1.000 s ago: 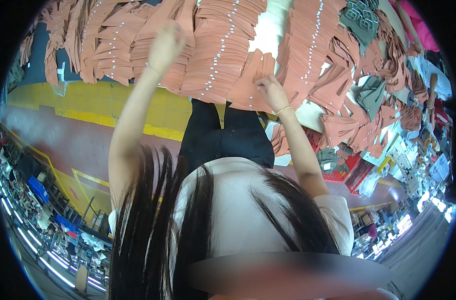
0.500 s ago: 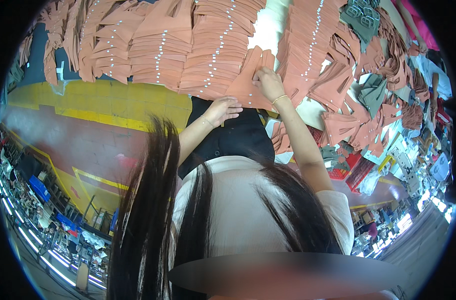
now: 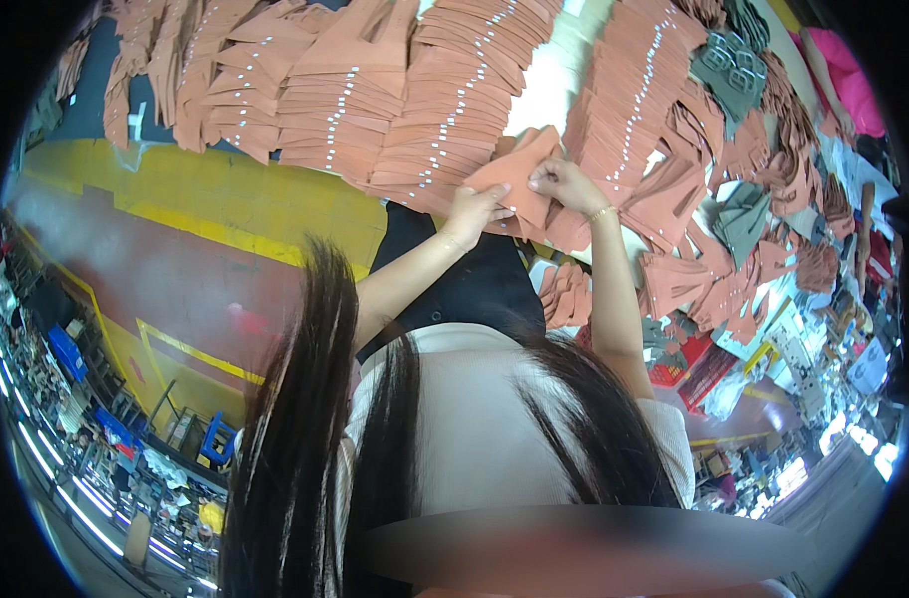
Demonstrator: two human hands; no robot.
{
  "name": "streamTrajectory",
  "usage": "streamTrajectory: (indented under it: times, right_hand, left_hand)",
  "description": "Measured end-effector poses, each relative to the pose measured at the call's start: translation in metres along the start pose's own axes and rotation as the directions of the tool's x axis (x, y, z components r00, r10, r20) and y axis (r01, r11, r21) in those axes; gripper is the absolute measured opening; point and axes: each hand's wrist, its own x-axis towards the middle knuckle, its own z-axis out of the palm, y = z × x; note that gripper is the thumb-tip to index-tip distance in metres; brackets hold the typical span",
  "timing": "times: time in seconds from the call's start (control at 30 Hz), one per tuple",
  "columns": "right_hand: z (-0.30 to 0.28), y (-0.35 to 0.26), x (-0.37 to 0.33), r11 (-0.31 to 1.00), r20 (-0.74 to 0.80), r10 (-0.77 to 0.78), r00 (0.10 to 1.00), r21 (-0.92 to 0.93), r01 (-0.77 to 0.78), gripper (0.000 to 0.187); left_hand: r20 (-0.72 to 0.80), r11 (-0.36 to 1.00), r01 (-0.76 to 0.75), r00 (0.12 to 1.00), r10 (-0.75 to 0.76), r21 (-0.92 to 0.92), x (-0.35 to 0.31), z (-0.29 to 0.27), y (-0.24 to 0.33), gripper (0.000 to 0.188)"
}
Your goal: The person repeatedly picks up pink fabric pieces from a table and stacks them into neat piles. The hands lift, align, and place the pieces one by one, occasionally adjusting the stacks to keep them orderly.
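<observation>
A salmon-coloured cut fabric piece [image 3: 517,171] is raised between my hands at the table's near edge, its top narrowing to a blunt point. On its lower left edge my left hand [image 3: 474,214] is closed, thumb on top and fingers partly hidden beneath. My right hand [image 3: 571,187] pinches the piece's right edge with curled fingers. Small white tags dot the fanned fabric stack [image 3: 452,120] just beyond my left hand. Another tagged salmon stack [image 3: 629,100] lies beyond my right hand, past a pale strip of bare table [image 3: 551,85].
More salmon stacks [image 3: 337,100] extend along the table to the left. Dark green pieces [image 3: 741,221] and a green bundle with buckles [image 3: 728,65] lie among the fabric at right. Red crates [image 3: 703,374] stand below the right side. A person in pink [image 3: 845,80] is at the far right.
My left hand has moved up and right onto the fabric piece and taken hold of it. The piece is now lifted and folded, and my right hand has shifted right and slightly nearer. The view has shifted slightly.
</observation>
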Motion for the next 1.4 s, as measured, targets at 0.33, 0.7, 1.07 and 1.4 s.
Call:
streamTrajectory:
  times: [0.33,0.7,1.07,1.4]
  right_hand:
    - [-0.024,-0.024,-0.027,0.891,-0.346,0.054,0.937,0.440,0.111,0.019]
    - [-0.006,-0.026,0.000,0.971,-0.366,-0.012,0.930,0.217,0.098,0.019]
    - [0.010,-0.031,0.003,0.992,-0.379,-0.024,0.925,0.104,0.069,0.019]
    - [0.019,-0.028,-0.001,0.997,-0.403,-0.077,0.912,-0.022,0.074,0.020]
  left_hand:
    - [0.115,0.751,-0.439,0.889,0.444,0.493,0.001,0.022,0.180,0.029]
    - [-0.252,0.605,-0.261,0.734,0.630,0.752,0.061,-0.111,0.279,0.037]
    - [-0.321,0.551,-0.096,0.725,0.609,0.829,0.053,-0.102,0.279,0.043]
    - [-0.360,0.687,-0.196,0.734,0.576,0.699,0.065,-0.115,0.270,0.040]
